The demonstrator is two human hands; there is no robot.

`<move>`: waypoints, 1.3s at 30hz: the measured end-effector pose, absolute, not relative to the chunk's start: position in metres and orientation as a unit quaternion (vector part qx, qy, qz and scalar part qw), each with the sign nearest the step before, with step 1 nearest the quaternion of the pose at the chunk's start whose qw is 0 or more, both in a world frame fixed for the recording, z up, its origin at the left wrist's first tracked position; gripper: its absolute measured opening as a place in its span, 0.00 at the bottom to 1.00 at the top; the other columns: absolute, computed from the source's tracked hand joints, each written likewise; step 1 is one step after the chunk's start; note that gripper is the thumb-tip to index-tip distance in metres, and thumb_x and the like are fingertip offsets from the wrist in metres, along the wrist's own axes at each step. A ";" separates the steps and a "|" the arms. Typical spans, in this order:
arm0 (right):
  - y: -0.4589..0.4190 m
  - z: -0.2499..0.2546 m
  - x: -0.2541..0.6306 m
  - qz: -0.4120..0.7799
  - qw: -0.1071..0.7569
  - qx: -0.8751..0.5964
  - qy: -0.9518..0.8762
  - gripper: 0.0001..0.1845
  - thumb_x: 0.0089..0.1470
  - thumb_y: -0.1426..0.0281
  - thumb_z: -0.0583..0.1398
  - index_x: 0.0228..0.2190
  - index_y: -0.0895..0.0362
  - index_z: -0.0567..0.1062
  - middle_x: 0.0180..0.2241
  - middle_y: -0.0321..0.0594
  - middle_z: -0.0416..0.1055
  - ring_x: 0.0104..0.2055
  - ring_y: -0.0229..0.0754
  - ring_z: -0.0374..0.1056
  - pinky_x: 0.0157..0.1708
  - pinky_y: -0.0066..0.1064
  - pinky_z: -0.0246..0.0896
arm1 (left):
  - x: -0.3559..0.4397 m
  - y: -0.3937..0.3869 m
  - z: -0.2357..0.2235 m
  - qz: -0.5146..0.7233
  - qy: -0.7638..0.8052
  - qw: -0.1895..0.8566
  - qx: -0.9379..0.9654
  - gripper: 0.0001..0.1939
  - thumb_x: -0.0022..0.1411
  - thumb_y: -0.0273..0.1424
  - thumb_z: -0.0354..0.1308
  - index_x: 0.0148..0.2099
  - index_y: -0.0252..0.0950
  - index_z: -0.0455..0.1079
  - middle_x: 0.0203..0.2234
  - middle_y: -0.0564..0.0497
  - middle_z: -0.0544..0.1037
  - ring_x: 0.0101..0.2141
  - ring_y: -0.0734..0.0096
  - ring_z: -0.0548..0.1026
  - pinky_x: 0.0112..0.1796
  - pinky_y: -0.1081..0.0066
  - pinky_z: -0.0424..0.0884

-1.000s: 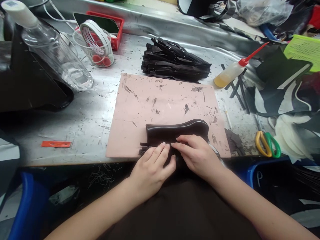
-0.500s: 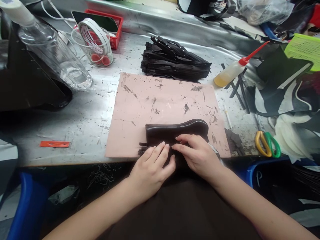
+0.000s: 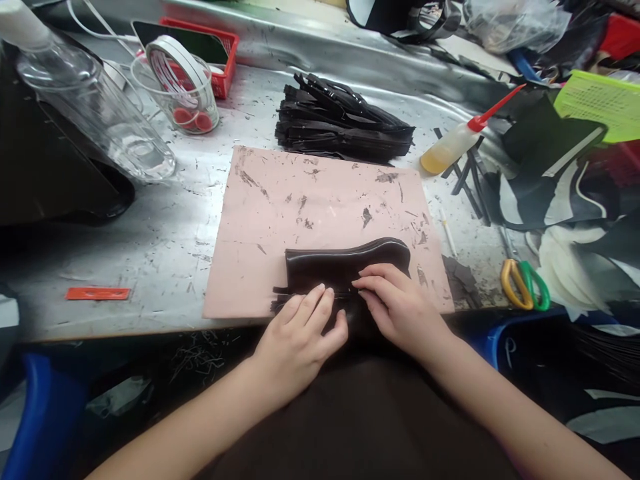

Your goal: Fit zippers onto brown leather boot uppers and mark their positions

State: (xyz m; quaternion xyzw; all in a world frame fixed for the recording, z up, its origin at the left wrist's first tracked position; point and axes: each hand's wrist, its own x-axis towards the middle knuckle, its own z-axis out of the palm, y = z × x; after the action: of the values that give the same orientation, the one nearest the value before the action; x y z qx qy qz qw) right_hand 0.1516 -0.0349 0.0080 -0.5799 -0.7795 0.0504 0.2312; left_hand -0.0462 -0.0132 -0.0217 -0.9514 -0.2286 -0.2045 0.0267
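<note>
A dark brown leather piece (image 3: pixel 345 262) with a smooth, curved top edge lies folded near the front of a pink board (image 3: pixel 270 213). Along its lower edge runs a thin dark strip (image 3: pixel 283 291), its loose end poking out at the left. My left hand (image 3: pixel 303 333) rests on the strip and leather with its fingers stretched out and pressing down. To its right, my right hand (image 3: pixel 403 303) has its fingertips pinched together at the strip; the exact grip is partly hidden. Dark material hangs below the fingers over the board's front edge.
Behind the board lies a bundle of black strips (image 3: pixel 340 120). At right are a red-nozzled bottle (image 3: pixel 447 150) and yellow-and-green scissors (image 3: pixel 525 285). A clear bottle (image 3: pixel 135 147), a cup with tape (image 3: pixel 193 113) and an orange piece (image 3: pixel 97 293) are at left. Blue bins flank the bench.
My right hand has shifted slightly to the right along the strip, away from my left hand. My left hand stays in nearly the same place on the work. The view has turned slightly.
</note>
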 end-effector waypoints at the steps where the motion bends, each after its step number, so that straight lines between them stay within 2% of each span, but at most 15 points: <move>1: -0.035 0.008 0.150 0.054 0.231 -0.579 -0.780 0.09 0.54 0.79 0.53 0.34 0.58 0.72 0.37 0.46 0.70 0.40 0.44 0.68 0.38 0.37 0.69 | -0.046 -0.013 -0.021 -0.204 -0.231 0.027 -0.951 0.14 0.56 0.24 0.51 0.46 0.37 0.67 0.48 0.41 0.72 0.49 0.57 0.69 0.46 0.62 0.65; 7: -0.040 0.020 0.158 0.047 0.225 -0.592 -0.773 0.08 0.54 0.76 0.54 0.34 0.55 0.71 0.37 0.45 0.70 0.40 0.44 0.68 0.38 0.36 0.68 | -0.045 -0.012 -0.020 -0.210 -0.229 0.023 -0.950 0.14 0.57 0.24 0.50 0.45 0.36 0.68 0.47 0.41 0.73 0.49 0.57 0.70 0.46 0.62 0.64; 10: -0.040 0.024 0.201 -0.020 0.193 -0.690 -0.697 0.06 0.53 0.72 0.55 0.33 0.55 0.72 0.34 0.43 0.71 0.36 0.45 0.68 0.37 0.37 0.65 | -0.047 -0.010 -0.022 -0.223 -0.226 0.026 -0.948 0.15 0.57 0.23 0.50 0.46 0.36 0.69 0.47 0.41 0.73 0.49 0.56 0.70 0.46 0.62 0.64; 12: -0.037 0.023 0.244 -0.048 0.131 -0.789 -0.599 0.07 0.51 0.69 0.55 0.32 0.56 0.72 0.33 0.44 0.71 0.33 0.46 0.68 0.34 0.39 0.63 | -0.047 -0.007 -0.026 -0.238 -0.224 0.027 -0.945 0.15 0.57 0.23 0.50 0.46 0.36 0.69 0.47 0.40 0.72 0.49 0.56 0.70 0.45 0.61 0.64; 14: -0.031 0.019 0.287 -0.008 0.056 -0.874 -0.483 0.11 0.49 0.66 0.56 0.33 0.58 0.72 0.35 0.47 0.71 0.34 0.48 0.68 0.33 0.39 0.61 | -0.047 -0.005 -0.029 -0.252 -0.217 0.025 -0.943 0.15 0.57 0.23 0.51 0.46 0.36 0.69 0.47 0.40 0.72 0.48 0.56 0.70 0.44 0.61 0.65; 17: -0.018 0.008 0.329 0.101 0.018 -0.914 -0.392 0.17 0.45 0.61 0.59 0.35 0.59 0.70 0.33 0.45 0.72 0.32 0.46 0.68 0.30 0.36 0.61 | -0.046 -0.006 -0.028 -0.258 -0.214 0.026 -0.942 0.15 0.56 0.22 0.52 0.46 0.37 0.69 0.46 0.41 0.73 0.48 0.56 0.70 0.43 0.61 0.65; 21: 0.004 -0.004 0.339 0.165 0.023 -0.899 -0.406 0.15 0.39 0.67 0.62 0.32 0.58 0.69 0.26 0.40 0.71 0.24 0.41 0.66 0.25 0.32 0.58 | -0.041 -0.010 -0.021 -0.222 -0.228 0.040 -0.947 0.15 0.55 0.23 0.53 0.45 0.38 0.69 0.50 0.47 0.71 0.48 0.57 0.69 0.43 0.62 0.64; 26: 0.020 0.008 0.326 0.156 0.021 -0.891 -0.426 0.12 0.33 0.74 0.62 0.26 0.56 0.68 0.23 0.37 0.68 0.24 0.40 0.62 0.25 0.33 0.54 | -0.037 -0.013 -0.017 -0.176 -0.244 0.052 -0.952 0.13 0.54 0.25 0.54 0.44 0.39 0.69 0.51 0.51 0.71 0.46 0.58 0.69 0.42 0.62 0.63; 29: 0.013 0.029 0.313 0.101 0.057 -0.900 -0.421 0.07 0.35 0.73 0.61 0.23 0.55 0.68 0.24 0.38 0.68 0.26 0.41 0.61 0.28 0.34 0.54 | -0.039 -0.014 -0.017 -0.172 -0.237 0.057 -0.954 0.14 0.55 0.25 0.54 0.45 0.39 0.68 0.48 0.51 0.72 0.47 0.59 0.68 0.45 0.63 0.61; 32: -0.006 0.047 0.294 0.050 0.171 -0.896 -0.406 0.02 0.40 0.70 0.59 0.23 0.55 0.70 0.22 0.37 0.68 0.25 0.39 0.62 0.28 0.33 0.56 | -0.038 -0.012 -0.014 -0.159 -0.248 0.051 -0.954 0.12 0.57 0.27 0.54 0.44 0.41 0.68 0.50 0.52 0.72 0.48 0.60 0.67 0.44 0.64 0.62; 35: -0.026 0.052 0.273 0.038 0.265 -0.864 -0.426 0.05 0.45 0.67 0.58 0.27 0.55 0.72 0.22 0.36 0.70 0.24 0.38 0.65 0.29 0.32 0.59 | -0.033 -0.006 -0.006 -0.131 -0.240 0.050 -0.961 0.09 0.58 0.31 0.53 0.42 0.41 0.69 0.55 0.55 0.66 0.44 0.60 0.67 0.40 0.64 0.62; 39: -0.042 0.047 0.251 0.006 0.322 -0.771 -0.550 0.06 0.48 0.65 0.58 0.28 0.55 0.73 0.24 0.37 0.72 0.24 0.39 0.67 0.26 0.31 0.61 | -0.029 0.002 0.004 -0.091 -0.192 0.056 -0.976 0.10 0.56 0.33 0.54 0.42 0.40 0.69 0.56 0.55 0.65 0.40 0.61 0.66 0.36 0.64 0.62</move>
State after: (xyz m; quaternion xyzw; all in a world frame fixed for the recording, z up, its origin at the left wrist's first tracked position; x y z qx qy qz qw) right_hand 0.2514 -0.0425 0.0468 -0.7707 -0.5499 0.0065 0.3217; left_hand -0.0288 0.0020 0.0041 -0.9756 -0.1918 -0.0910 0.0559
